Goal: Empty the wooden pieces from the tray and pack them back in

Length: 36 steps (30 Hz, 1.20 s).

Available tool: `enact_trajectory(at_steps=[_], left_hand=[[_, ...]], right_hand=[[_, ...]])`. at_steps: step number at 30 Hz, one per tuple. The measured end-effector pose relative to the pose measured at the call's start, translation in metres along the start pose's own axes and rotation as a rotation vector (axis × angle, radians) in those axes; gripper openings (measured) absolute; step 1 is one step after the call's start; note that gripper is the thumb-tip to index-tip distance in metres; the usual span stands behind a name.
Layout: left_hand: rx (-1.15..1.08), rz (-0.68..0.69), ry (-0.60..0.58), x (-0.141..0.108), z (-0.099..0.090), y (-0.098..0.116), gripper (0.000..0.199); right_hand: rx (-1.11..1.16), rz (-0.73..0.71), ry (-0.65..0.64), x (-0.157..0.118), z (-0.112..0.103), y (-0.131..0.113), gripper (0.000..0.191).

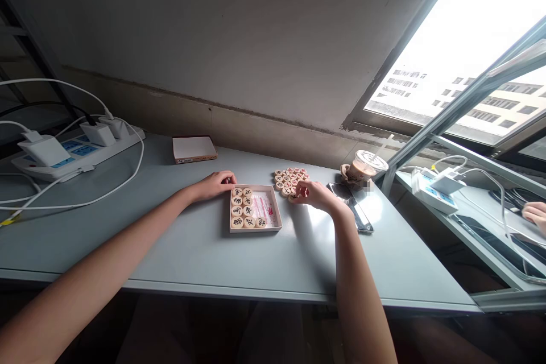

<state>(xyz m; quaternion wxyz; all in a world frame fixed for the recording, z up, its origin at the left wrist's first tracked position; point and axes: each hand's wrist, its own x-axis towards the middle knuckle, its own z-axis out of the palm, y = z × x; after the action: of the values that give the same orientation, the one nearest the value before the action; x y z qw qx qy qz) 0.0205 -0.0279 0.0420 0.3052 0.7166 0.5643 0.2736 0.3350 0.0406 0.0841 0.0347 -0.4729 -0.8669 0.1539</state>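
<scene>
A shallow white box (277,219) stands on the grey desk, with several round wooden Chinese chess pieces (237,211) in rows along its left side and bottom edge. Their black characters face up. My left hand (215,185) is at the box's upper left corner, fingers curled against its edge. To the right of the box lies a cluster of loose Chinese chess pieces (286,177), some marked red, some black. My right hand (313,193) is over the near right side of this cluster, its fingertips closed on a piece (292,198), partly hidden by the fingers.
The box lid (195,149) lies at the back left. Beside my right forearm are a dark phone (356,210) and a plastic drink cup (364,168) with a straw. A power strip (81,148) with white cables is at far left. Another person's hand (535,215) shows at far right.
</scene>
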Motion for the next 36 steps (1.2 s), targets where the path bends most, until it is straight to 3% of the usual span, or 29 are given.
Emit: enact_trajectory(at_steps=[6, 11, 13, 16, 24, 29, 33, 36], left_hand=[[0.010, 0.006, -0.002, 0.001, 0.000, 0.000, 0.023], [-0.006, 0.002, -0.006, 0.000, 0.000, 0.001, 0.023], [-0.017, -0.002, -0.004, 0.000, 0.000, 0.001, 0.023], [-0.025, -0.006, 0.003, 0.001, 0.000, 0.001, 0.024], [-0.004, 0.004, 0.002, 0.000, 0.000, 0.004, 0.024], [-0.025, -0.011, -0.004, -0.002, -0.001, 0.005, 0.024], [-0.023, 0.000, -0.003, -0.001, 0.000, 0.002, 0.023], [-0.006, 0.010, 0.004, 0.001, 0.000, -0.001, 0.024]], right_hand=[[0.031, -0.028, -0.031, -0.003, -0.005, -0.009, 0.020], [0.208, -0.301, -0.109, -0.005, -0.005, -0.039, 0.019], [0.207, -0.416, -0.200, -0.006, -0.001, -0.052, 0.022], [0.134, -0.471, -0.286, -0.007, 0.006, -0.065, 0.026], [0.035, -0.525, -0.207, -0.009, 0.018, -0.082, 0.025], [0.107, -0.454, -0.159, -0.012, -0.001, -0.066, 0.021], [0.180, -0.208, -0.098, -0.019, -0.022, -0.030, 0.027], [0.111, -0.023, -0.092, -0.021, -0.024, -0.008, 0.025]])
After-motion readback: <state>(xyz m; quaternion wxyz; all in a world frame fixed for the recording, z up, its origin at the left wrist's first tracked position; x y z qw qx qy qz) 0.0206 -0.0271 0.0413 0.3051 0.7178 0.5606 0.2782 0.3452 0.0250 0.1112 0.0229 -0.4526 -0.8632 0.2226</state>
